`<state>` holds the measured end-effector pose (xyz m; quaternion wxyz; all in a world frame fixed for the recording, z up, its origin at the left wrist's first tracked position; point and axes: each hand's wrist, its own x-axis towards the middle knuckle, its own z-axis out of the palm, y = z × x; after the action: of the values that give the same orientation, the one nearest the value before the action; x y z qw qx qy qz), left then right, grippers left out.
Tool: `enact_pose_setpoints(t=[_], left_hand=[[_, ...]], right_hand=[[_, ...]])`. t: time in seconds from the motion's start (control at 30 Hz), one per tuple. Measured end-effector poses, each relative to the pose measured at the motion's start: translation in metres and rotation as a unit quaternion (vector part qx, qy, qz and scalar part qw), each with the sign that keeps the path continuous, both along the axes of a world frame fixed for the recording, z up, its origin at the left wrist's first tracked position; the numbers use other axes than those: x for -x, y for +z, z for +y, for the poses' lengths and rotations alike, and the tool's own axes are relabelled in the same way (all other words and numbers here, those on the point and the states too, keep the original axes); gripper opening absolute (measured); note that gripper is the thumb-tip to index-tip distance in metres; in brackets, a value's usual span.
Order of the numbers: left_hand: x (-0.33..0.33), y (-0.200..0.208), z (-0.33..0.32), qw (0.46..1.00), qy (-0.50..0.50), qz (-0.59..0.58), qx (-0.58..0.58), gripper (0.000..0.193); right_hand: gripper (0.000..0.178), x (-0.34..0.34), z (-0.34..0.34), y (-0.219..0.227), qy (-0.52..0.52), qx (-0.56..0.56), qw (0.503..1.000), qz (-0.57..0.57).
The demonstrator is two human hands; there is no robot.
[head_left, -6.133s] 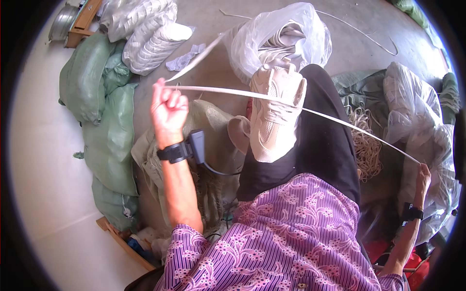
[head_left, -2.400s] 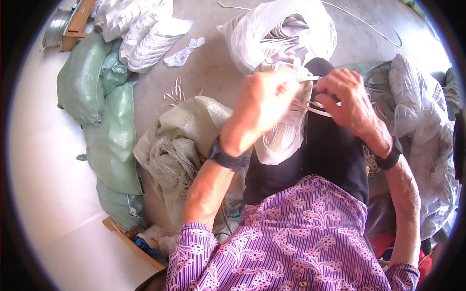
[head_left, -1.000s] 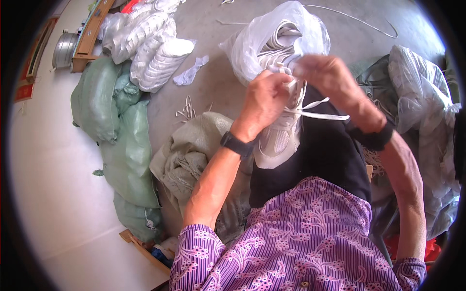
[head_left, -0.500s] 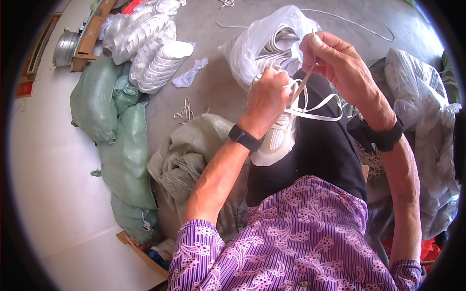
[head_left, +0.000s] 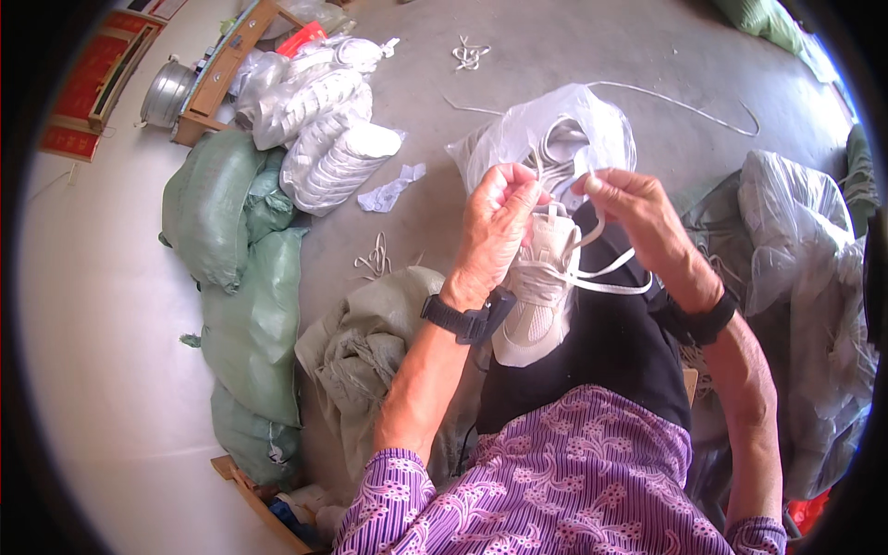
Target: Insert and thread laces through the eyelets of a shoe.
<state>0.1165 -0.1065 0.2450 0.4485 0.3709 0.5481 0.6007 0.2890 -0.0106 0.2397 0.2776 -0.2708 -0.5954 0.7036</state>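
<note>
the pale shoe (head_left: pixel 535 314) lay on dark trousers (head_left: pixel 615 361) at the wearer's twelve o'clock, toe toward six. the right hand (head_left: pixel 643 213) pinched the lace (head_left: pixel 610 289), the left hand (head_left: pixel 495 231) seemingly too; likely light, limp, best held near its tips.

Bright, soft daylight-like light fills the scene, strongest at the upper right, where a bluish-white glare eats into the rim. The grey floor (head_left: pixel 666 60) carries a faint sheen, and the clear plastic (head_left: pixel 786 208) catches pale highlights. The dark trousers (head_left: pixel 624 347) sink toward black. The left hand (head_left: pixel 499 222) and right hand (head_left: pixel 638 217) look fairly crisp. Fisheye distortion curves the pale wall (head_left: pixel 120 351); the corners go black.
</note>
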Motion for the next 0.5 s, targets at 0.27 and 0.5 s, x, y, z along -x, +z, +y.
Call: enact_pose_setpoints(t=[0.27, 0.5], left_hand=[[-0.014, 0.012, 0.001, 0.998, 0.036, 0.014, -0.04, 0.014], [-0.018, 0.014, 0.002, 0.999, 0.037, -0.001, -0.021, 0.013]], right_hand=[[0.034, 0.035, -0.005, -0.006, -0.016, 0.032, 0.995, 0.098], [0.035, 0.041, -0.006, -0.003, -0.017, 0.061, 0.989, 0.135]])
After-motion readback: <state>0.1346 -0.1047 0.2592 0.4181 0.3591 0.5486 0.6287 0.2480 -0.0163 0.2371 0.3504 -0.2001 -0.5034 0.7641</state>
